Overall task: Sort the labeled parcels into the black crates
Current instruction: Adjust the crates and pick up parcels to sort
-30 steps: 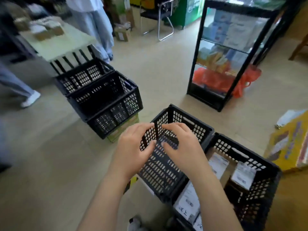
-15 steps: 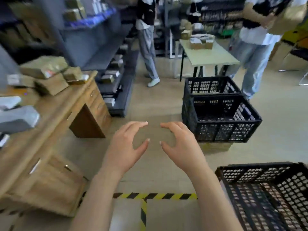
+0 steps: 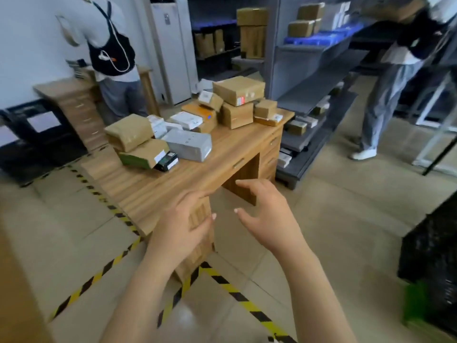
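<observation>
Several labeled parcels lie on a wooden desk (image 3: 153, 191) ahead: brown boxes such as the large one (image 3: 238, 90) stacked at the far end, a grey box (image 3: 189, 144) and a tan padded bag (image 3: 129, 132) nearer me. My left hand (image 3: 181, 229) and my right hand (image 3: 267, 214) hover side by side in front of the desk's near corner, fingers spread and relaxed, holding nothing. Part of a black crate (image 3: 430, 253) shows at the right edge.
Grey shelving (image 3: 319, 73) with more parcels stands right of the desk. One person (image 3: 111, 55) with a black backpack stands behind the desk, another (image 3: 385, 95) walks at the right. Yellow-black tape (image 3: 96, 276) marks the tiled floor.
My view has swung left from the black crates to the parcel desk. Both hands have stayed empty in front of me and have spread slightly apart.
</observation>
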The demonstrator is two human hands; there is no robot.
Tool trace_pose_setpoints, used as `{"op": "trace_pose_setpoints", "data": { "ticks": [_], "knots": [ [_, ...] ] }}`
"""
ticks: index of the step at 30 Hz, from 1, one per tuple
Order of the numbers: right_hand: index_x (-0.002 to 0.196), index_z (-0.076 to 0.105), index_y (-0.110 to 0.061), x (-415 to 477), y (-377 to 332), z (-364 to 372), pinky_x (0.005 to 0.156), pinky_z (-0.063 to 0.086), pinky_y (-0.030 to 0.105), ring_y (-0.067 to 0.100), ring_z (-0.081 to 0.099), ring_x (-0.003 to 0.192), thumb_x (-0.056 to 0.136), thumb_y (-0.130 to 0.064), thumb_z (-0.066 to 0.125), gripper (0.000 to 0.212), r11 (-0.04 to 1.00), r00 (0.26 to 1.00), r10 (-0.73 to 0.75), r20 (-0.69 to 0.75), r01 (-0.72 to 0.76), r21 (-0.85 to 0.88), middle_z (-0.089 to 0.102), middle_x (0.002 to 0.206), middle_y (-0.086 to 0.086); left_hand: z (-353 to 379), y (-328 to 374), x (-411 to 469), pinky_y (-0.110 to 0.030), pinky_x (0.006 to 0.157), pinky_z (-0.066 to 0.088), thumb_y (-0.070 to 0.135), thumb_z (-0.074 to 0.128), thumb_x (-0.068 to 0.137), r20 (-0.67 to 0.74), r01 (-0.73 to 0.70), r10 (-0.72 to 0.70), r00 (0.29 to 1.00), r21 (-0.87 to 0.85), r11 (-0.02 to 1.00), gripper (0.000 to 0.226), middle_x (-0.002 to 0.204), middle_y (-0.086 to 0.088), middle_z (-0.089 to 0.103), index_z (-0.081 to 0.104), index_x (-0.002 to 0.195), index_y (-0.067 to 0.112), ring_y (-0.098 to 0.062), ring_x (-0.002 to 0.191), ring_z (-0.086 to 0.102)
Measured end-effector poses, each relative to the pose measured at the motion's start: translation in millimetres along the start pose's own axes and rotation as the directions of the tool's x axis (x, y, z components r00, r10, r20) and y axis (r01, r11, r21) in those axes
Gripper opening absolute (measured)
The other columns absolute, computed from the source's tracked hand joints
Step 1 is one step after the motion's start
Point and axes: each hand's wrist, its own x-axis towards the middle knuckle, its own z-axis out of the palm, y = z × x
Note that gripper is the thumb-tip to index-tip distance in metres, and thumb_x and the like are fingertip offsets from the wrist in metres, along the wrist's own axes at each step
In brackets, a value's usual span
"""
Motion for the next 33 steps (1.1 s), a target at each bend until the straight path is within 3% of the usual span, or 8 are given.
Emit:
{"op": "trace_pose_setpoints", "data": {
  "ticks": [2, 4, 7, 16, 22, 28, 33],
  "knots": [
    [0.134, 0.051, -0.029, 27, 0, 18, 0.101, 0.033, 0.013, 0.002, 0.044, 0.123, 0.085, -0.022, 0.069, 0.052, 0.999, 0.998, -0.040, 0.049, 0.038, 0.030, 0.050, 0.131, -0.014, -5, -19, 10, 0.000, 0.085, 0.033, 0.028, 0.070, 0.086, -0.036, 0.071, -0.071, 0.997, 0.006, 0.997, 0.042, 0.122, 0.024, 0.054, 0.058, 0.126, 0.033, 0.016, 0.110, 0.046],
    [0.133, 0.052, -0.028, 56, 3, 30, 0.103, 0.038, 0.020, 0.005, 0.045, 0.123, 0.085, -0.020, 0.068, 0.051, 0.996, 0.992, -0.081, 0.093, 0.076, 0.049, 0.051, 0.129, -0.012, -8, -34, 25, -0.001, 0.085, 0.033, 0.028, 0.071, 0.085, -0.078, 0.123, -0.121, 0.990, 0.013, 0.992, 0.043, 0.122, 0.023, 0.054, 0.058, 0.126, 0.033, 0.016, 0.110, 0.045],
    [0.131, 0.053, -0.028, 110, 11, 41, 0.096, 0.034, 0.015, 0.003, 0.044, 0.120, 0.085, -0.019, 0.068, 0.050, 0.987, 0.977, -0.161, 0.140, 0.156, 0.046, 0.052, 0.126, -0.012, -8, -48, 59, -0.010, 0.087, 0.036, 0.032, 0.069, 0.086, -0.140, 0.190, -0.181, 0.973, 0.050, 0.981, 0.043, 0.122, 0.024, 0.051, 0.057, 0.126, 0.036, 0.007, 0.113, 0.045],
    [0.129, 0.057, -0.025, 247, 34, 67, 0.096, 0.041, 0.022, 0.007, 0.049, 0.118, 0.081, -0.017, 0.071, 0.050, 0.937, 0.909, -0.343, 0.236, 0.313, 0.156, 0.053, 0.125, -0.009, -2, -69, 154, 0.004, 0.085, 0.028, 0.022, 0.073, 0.084, -0.348, 0.276, -0.245, 0.905, 0.040, 0.960, 0.039, 0.117, 0.028, 0.052, 0.061, 0.120, 0.034, 0.023, 0.106, 0.043],
    [0.129, 0.055, -0.031, 298, 43, 97, 0.095, 0.042, 0.024, 0.005, 0.048, 0.117, 0.083, -0.019, 0.070, 0.050, 0.924, 0.875, -0.374, 0.308, 0.325, 0.200, 0.050, 0.126, -0.013, -3, -95, 187, 0.003, 0.088, 0.029, 0.024, 0.072, 0.084, -0.373, 0.344, -0.296, 0.879, 0.066, 0.937, 0.040, 0.116, 0.031, 0.051, 0.060, 0.120, 0.035, 0.014, 0.110, 0.047],
    [0.130, 0.055, -0.029, 358, 35, 143, 0.097, 0.041, 0.023, 0.005, 0.048, 0.117, 0.083, -0.018, 0.070, 0.051, 0.914, 0.843, -0.400, 0.360, 0.335, 0.229, 0.051, 0.126, -0.012, -19, -143, 227, 0.003, 0.087, 0.028, 0.019, 0.074, 0.083, -0.408, 0.384, -0.317, 0.856, 0.094, 0.918, 0.040, 0.115, 0.020, 0.054, 0.063, 0.121, 0.025, 0.009, 0.106, 0.046],
    [0.127, 0.056, -0.029, 424, 12, 194, 0.097, 0.043, 0.028, 0.009, 0.048, 0.121, 0.083, -0.017, 0.069, 0.047, 0.899, 0.823, -0.432, 0.370, 0.363, 0.243, 0.052, 0.127, -0.010, -54, -202, 275, -0.006, 0.089, 0.033, 0.020, 0.075, 0.082, -0.464, 0.423, -0.344, 0.816, 0.073, 0.903, 0.040, 0.117, 0.018, 0.056, 0.062, 0.119, 0.027, 0.001, 0.111, 0.050]
  ]
}}
